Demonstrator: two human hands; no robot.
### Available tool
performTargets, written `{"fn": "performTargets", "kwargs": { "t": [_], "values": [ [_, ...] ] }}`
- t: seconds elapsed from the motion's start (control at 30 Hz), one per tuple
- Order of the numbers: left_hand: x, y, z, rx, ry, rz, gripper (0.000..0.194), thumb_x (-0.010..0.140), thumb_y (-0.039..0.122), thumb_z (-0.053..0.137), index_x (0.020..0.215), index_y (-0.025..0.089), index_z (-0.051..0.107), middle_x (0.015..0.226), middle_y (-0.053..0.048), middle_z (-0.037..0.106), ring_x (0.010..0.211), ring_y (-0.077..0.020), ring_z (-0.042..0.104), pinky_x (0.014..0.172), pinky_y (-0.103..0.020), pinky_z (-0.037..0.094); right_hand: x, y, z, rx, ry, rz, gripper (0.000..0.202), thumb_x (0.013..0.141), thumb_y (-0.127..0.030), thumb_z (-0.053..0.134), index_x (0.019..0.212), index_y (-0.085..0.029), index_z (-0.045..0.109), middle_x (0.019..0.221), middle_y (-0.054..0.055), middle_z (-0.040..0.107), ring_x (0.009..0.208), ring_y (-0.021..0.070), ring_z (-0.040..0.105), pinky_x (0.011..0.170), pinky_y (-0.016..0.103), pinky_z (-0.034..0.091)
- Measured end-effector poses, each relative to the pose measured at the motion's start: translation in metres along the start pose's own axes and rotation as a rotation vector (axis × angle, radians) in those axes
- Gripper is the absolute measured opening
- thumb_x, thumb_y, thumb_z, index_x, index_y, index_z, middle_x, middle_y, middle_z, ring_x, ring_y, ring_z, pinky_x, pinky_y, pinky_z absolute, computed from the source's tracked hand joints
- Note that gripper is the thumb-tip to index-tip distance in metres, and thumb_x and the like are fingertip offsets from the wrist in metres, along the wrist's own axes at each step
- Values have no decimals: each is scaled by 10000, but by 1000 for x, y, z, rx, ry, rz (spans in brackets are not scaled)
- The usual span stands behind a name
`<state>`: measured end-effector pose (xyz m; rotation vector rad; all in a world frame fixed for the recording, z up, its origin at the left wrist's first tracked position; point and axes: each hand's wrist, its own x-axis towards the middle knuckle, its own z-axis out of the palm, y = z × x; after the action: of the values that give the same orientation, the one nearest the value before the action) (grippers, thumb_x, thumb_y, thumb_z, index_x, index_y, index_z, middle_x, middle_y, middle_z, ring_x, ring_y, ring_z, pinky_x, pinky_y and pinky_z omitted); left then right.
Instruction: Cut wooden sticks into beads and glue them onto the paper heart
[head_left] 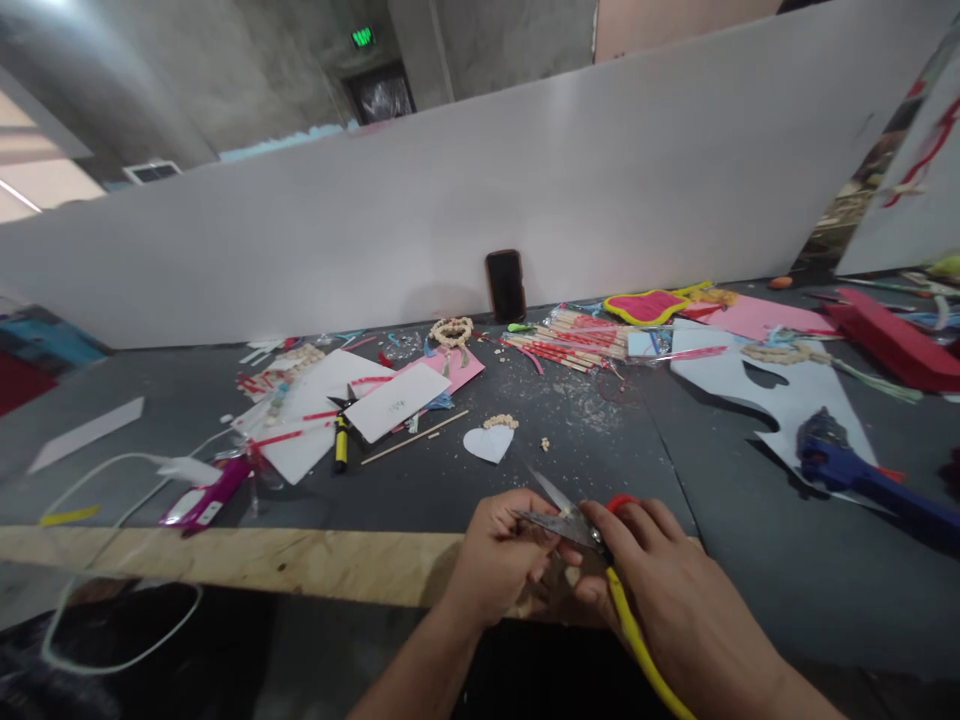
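Observation:
In my right hand is a pair of scissors with a red and a yellow handle, its blades apart and pointing left. My left hand is closed in a pinch beside the blades, at the table's front edge. What its fingers hold is too small and hidden to make out. Just beyond lies a white paper heart, with small beige pieces along its upper right edge. A few more beige bits rest to its right. A thin wooden stick lies to the left.
Yellow-black pliers, white cards and a purple glue gun with a cable lie left. A phone leans on the white partition. Red-wrapped sticks, cut white paper and a blue glue gun lie right.

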<state>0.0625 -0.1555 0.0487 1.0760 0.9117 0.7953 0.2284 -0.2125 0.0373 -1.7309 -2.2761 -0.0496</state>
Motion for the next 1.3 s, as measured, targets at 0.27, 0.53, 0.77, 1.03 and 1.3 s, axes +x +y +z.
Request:
{"fn": "performTargets", "kwargs": {
  "t": [0.27,0.53,0.77,1.03,1.3],
  "values": [
    [-1,6,-1,2,-43,26,124,679,211,626,633,116,561,516,-21,617,363,-30,365,386,-156,278,0,3,3,19,20,-64,423,868,-468,366,1177,-188,440,949,99,619,793,227,615,586,342,488],
    [2,-2,0,98,12,58,180,735,291,623,754,116,586,605,-12,610,422,-49,456,426,-160,361,4,6,0,-13,18,-40,330,890,-422,322,1042,-188,498,885,85,643,746,222,635,532,316,472],
    [0,-3,4,224,177,140,115,735,242,605,725,128,590,575,12,573,445,-72,504,442,-168,391,5,2,-2,6,-24,2,356,853,-456,396,1092,-209,486,907,80,629,778,221,617,570,312,456],
    [1,0,-1,93,41,32,58,666,166,606,645,126,570,486,13,587,374,-53,444,397,-155,332,2,-2,-4,37,12,6,598,717,-655,474,1108,-203,480,954,110,582,861,268,570,598,349,458],
    [1,-1,-2,31,23,3,155,666,245,643,644,120,554,531,-15,611,365,-44,409,386,-164,309,4,1,1,78,-78,31,308,855,-476,394,991,-223,504,867,64,605,792,228,590,616,332,441]
  ]
}}
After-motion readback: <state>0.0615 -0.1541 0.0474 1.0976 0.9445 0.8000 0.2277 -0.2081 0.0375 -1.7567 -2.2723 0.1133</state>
